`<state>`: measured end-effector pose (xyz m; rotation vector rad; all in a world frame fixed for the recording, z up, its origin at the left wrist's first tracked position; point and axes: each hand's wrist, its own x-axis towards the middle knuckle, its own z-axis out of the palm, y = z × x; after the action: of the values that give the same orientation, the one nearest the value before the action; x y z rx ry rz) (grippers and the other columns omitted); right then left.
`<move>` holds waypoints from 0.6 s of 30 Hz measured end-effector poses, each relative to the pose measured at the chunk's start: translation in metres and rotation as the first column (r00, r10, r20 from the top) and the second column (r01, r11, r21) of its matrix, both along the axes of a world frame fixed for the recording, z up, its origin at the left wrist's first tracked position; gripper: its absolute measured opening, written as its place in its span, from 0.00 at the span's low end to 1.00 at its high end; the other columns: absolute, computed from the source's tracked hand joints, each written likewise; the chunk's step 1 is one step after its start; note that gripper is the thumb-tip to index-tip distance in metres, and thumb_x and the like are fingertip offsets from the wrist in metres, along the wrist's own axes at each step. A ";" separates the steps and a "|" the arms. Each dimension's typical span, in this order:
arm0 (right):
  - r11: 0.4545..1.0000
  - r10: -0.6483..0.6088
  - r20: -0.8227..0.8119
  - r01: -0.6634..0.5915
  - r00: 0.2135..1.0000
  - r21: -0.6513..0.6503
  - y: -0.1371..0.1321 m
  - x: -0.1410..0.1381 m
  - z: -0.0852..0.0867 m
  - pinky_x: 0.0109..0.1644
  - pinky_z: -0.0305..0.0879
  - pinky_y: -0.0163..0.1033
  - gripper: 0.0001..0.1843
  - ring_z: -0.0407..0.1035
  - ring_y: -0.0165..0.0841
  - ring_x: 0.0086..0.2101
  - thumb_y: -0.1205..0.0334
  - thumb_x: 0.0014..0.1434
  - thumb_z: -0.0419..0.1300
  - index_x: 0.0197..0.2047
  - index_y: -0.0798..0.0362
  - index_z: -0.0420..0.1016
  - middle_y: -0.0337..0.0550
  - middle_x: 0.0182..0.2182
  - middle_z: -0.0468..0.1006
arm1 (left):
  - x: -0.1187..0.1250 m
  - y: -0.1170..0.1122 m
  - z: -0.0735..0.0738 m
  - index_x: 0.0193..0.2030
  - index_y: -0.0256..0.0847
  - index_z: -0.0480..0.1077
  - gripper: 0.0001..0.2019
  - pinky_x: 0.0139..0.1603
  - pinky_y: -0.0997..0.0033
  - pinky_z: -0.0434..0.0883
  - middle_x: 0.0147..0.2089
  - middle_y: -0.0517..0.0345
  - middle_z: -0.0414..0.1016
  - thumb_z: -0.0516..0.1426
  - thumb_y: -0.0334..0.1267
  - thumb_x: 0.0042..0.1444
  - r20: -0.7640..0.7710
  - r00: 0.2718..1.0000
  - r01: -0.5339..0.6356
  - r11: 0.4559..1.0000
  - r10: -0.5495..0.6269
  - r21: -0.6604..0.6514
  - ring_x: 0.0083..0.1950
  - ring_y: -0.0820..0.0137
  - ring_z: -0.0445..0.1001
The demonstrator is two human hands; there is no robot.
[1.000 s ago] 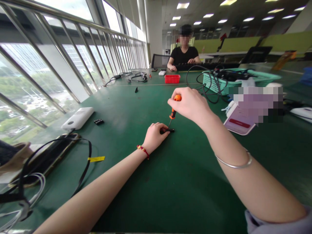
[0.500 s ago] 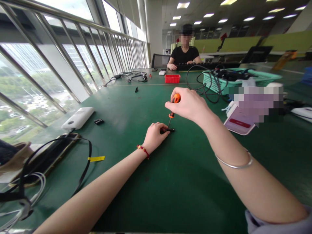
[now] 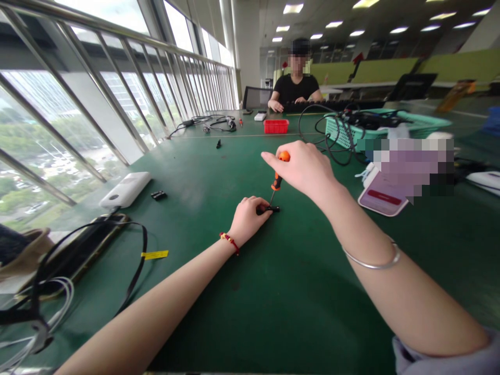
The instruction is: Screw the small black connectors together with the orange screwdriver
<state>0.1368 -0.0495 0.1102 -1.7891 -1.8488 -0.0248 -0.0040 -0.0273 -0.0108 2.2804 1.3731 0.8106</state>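
Frame centre: left hand [image 3: 249, 217] pinches black part [image 3: 275, 209], right hand [image 3: 307, 165] loosely holds tilted screwdriver [image 3: 277, 182], thumb spread, so it could slip and jab left hand.

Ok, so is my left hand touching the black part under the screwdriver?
Touching. The head view shows the left hand pinching the black part, one end sticking out.

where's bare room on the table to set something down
Bare tabletop lies between the left hand and small black part beyond it, and between the left forearm and right forearm. It's crowded right, around the turquoise basket and purple-screened device, and far left, with cables and a dark slab.
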 end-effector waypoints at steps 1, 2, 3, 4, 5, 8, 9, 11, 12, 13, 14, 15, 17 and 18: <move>1.000 -0.002 0.001 0.002 1.000 0.007 0.000 0.000 0.000 0.33 0.57 0.38 0.18 0.68 0.38 0.32 0.47 0.56 0.51 0.26 0.49 0.71 0.45 0.25 0.74 | 0.000 0.000 0.000 0.33 0.40 0.73 0.02 0.43 0.65 0.68 0.35 0.56 0.76 0.59 0.33 0.51 0.000 1.000 0.000 1.000 0.000 -0.001 0.39 0.66 0.70; 1.000 -0.001 0.000 0.001 1.000 0.015 0.000 0.000 0.000 0.33 0.57 0.38 0.15 0.68 0.38 0.32 0.49 0.55 0.52 0.27 0.49 0.71 0.44 0.25 0.74 | 0.000 0.000 0.000 0.33 0.39 0.73 0.02 0.43 0.65 0.68 0.34 0.56 0.76 0.60 0.33 0.51 0.000 1.000 0.000 1.000 0.000 -0.002 0.39 0.65 0.70; 1.000 0.005 -0.002 -0.005 1.000 0.021 -0.001 0.000 0.000 0.32 0.57 0.38 0.12 0.68 0.38 0.32 0.51 0.54 0.54 0.29 0.49 0.72 0.43 0.27 0.75 | 0.000 0.000 0.000 0.33 0.39 0.73 0.02 0.43 0.65 0.68 0.34 0.56 0.75 0.60 0.33 0.51 0.000 1.000 0.000 1.000 0.000 -0.001 0.39 0.65 0.70; 1.000 0.014 -0.006 -0.014 1.000 0.023 -0.001 0.000 0.001 0.32 0.57 0.37 0.09 0.68 0.37 0.32 0.52 0.51 0.56 0.30 0.48 0.72 0.42 0.28 0.75 | 0.000 0.000 0.000 0.33 0.39 0.73 0.03 0.43 0.65 0.68 0.34 0.57 0.75 0.60 0.33 0.51 -0.001 1.000 0.000 1.000 0.000 0.001 0.39 0.65 0.70; 1.000 0.025 -0.012 -0.024 1.000 0.017 -0.001 0.000 0.001 0.32 0.57 0.37 0.09 0.68 0.37 0.32 0.53 0.50 0.58 0.32 0.48 0.72 0.41 0.28 0.76 | 0.000 0.000 0.000 0.33 0.39 0.73 0.03 0.43 0.65 0.68 0.34 0.57 0.75 0.60 0.33 0.51 -0.002 1.000 -0.001 1.000 0.001 0.003 0.39 0.65 0.70; 0.999 0.038 -0.020 -0.039 0.999 -0.018 -0.001 0.000 0.001 0.33 0.57 0.38 0.13 0.68 0.38 0.32 0.48 0.51 0.57 0.30 0.48 0.71 0.42 0.27 0.75 | 0.000 0.000 0.000 0.33 0.40 0.73 0.02 0.43 0.65 0.68 0.35 0.57 0.76 0.60 0.33 0.51 0.001 1.000 0.000 1.000 0.000 0.003 0.39 0.66 0.70; 0.999 0.030 -0.019 -0.031 0.999 -0.027 -0.001 0.000 0.001 0.33 0.57 0.39 0.15 0.68 0.38 0.32 0.46 0.53 0.54 0.28 0.48 0.71 0.43 0.26 0.75 | 0.000 0.000 0.000 0.33 0.40 0.73 0.02 0.43 0.65 0.68 0.35 0.57 0.76 0.60 0.33 0.51 0.003 1.000 0.000 1.000 0.000 0.001 0.39 0.66 0.71; 0.999 0.015 -0.018 -0.015 1.000 -0.031 -0.001 0.000 0.001 0.33 0.57 0.39 0.20 0.68 0.39 0.31 0.45 0.57 0.49 0.25 0.49 0.70 0.44 0.24 0.74 | 0.000 0.000 0.000 0.33 0.40 0.73 0.03 0.43 0.65 0.68 0.35 0.56 0.76 0.59 0.33 0.51 0.008 1.000 0.001 1.000 -0.001 -0.003 0.39 0.66 0.71; 1.000 0.013 -0.019 -0.013 1.000 -0.025 -0.001 0.000 0.001 0.33 0.57 0.39 0.20 0.68 0.38 0.31 0.46 0.58 0.48 0.25 0.49 0.71 0.44 0.24 0.74 | 0.000 0.000 0.000 0.33 0.39 0.73 0.03 0.43 0.65 0.68 0.35 0.56 0.76 0.59 0.33 0.51 0.008 1.000 0.000 1.000 0.000 -0.005 0.39 0.66 0.70; 1.000 0.016 -0.021 -0.016 1.000 -0.016 -0.001 0.000 0.001 0.33 0.57 0.38 0.17 0.68 0.38 0.31 0.48 0.57 0.50 0.26 0.49 0.71 0.44 0.25 0.74 | 0.000 0.000 0.000 0.33 0.39 0.73 0.03 0.43 0.65 0.68 0.35 0.56 0.76 0.60 0.33 0.51 0.008 1.000 0.000 1.000 0.000 -0.006 0.39 0.66 0.70; 1.000 0.024 -0.024 -0.024 0.999 -0.006 -0.001 0.000 0.001 0.33 0.57 0.38 0.14 0.67 0.37 0.31 0.50 0.55 0.52 0.28 0.49 0.72 0.43 0.26 0.75 | 0.000 0.000 0.000 0.33 0.39 0.73 0.03 0.43 0.65 0.68 0.35 0.56 0.76 0.60 0.33 0.51 0.007 1.000 -0.001 1.000 0.001 -0.005 0.39 0.66 0.70; 0.999 0.034 -0.029 -0.034 0.999 0.002 -0.001 0.000 0.001 0.33 0.57 0.37 0.11 0.67 0.36 0.31 0.52 0.53 0.54 0.30 0.48 0.72 0.42 0.27 0.75 | 0.001 0.000 0.000 0.33 0.39 0.73 0.03 0.43 0.64 0.68 0.35 0.56 0.76 0.60 0.33 0.51 0.007 1.000 -0.001 1.000 0.001 -0.004 0.39 0.66 0.70; 0.998 0.056 -0.037 -0.055 0.998 0.007 -0.001 0.000 0.001 0.33 0.57 0.37 0.10 0.67 0.35 0.31 0.53 0.50 0.57 0.33 0.48 0.72 0.41 0.28 0.75 | 0.001 0.000 -0.001 0.33 0.39 0.73 0.03 0.44 0.64 0.68 0.35 0.56 0.76 0.60 0.33 0.51 0.004 1.000 0.001 1.000 -0.001 0.001 0.39 0.66 0.70; 0.998 0.063 -0.039 -0.063 0.997 0.002 -0.002 0.000 0.001 0.33 0.57 0.37 0.11 0.66 0.35 0.31 0.51 0.50 0.57 0.32 0.49 0.72 0.40 0.28 0.75 | 0.001 0.000 -0.001 0.33 0.39 0.73 0.03 0.44 0.64 0.68 0.35 0.56 0.76 0.60 0.33 0.51 0.003 1.000 0.003 1.000 -0.003 0.004 0.39 0.66 0.70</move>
<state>0.1366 -0.0511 0.1112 -1.7182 -1.8761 0.0327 -0.0034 -0.0269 -0.0117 2.2827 1.3678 0.8171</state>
